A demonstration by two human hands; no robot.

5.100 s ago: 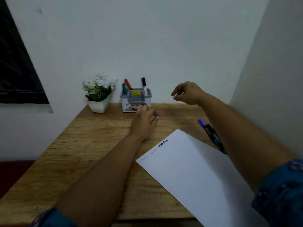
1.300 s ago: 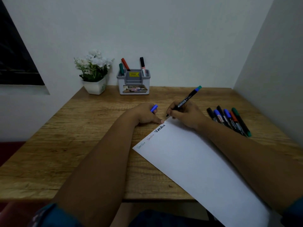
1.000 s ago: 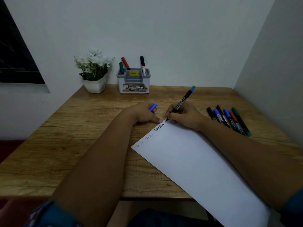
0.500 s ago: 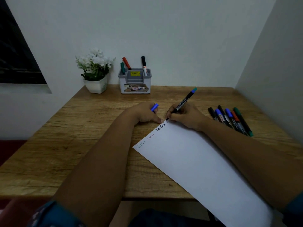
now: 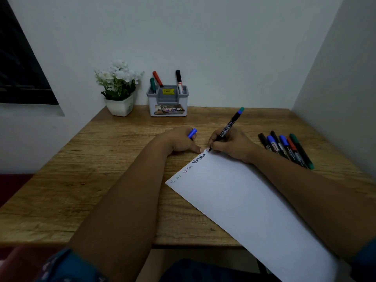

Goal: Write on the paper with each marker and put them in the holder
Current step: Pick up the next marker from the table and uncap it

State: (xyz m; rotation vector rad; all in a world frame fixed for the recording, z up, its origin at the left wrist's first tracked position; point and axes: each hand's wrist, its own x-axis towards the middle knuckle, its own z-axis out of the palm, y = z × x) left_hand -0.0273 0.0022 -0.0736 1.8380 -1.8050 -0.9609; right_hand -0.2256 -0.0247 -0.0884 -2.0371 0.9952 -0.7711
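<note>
A white sheet of paper [image 5: 240,200] lies slanted on the wooden table, with three written words along its top edge. My right hand [image 5: 232,144] grips a black marker with a blue end [image 5: 231,124], its tip touching the paper's top corner. My left hand [image 5: 181,140] rests beside that corner, fingers curled around a blue marker cap [image 5: 192,133]. A grey holder [image 5: 167,101] stands at the back against the wall with a green, a red and a black marker in it. Several loose markers [image 5: 284,148] lie to the right of my right hand.
A white pot of white flowers [image 5: 120,88] stands left of the holder. Walls close the table at the back and on the right. A dark window [image 5: 18,64] is at the left. The table's front edge [image 5: 183,244] is near my body.
Five seconds ago both hands were raised near the holder. Now the right hand writes with the uncapped marker and the left holds its cap. In the last second the tip has barely shifted.
</note>
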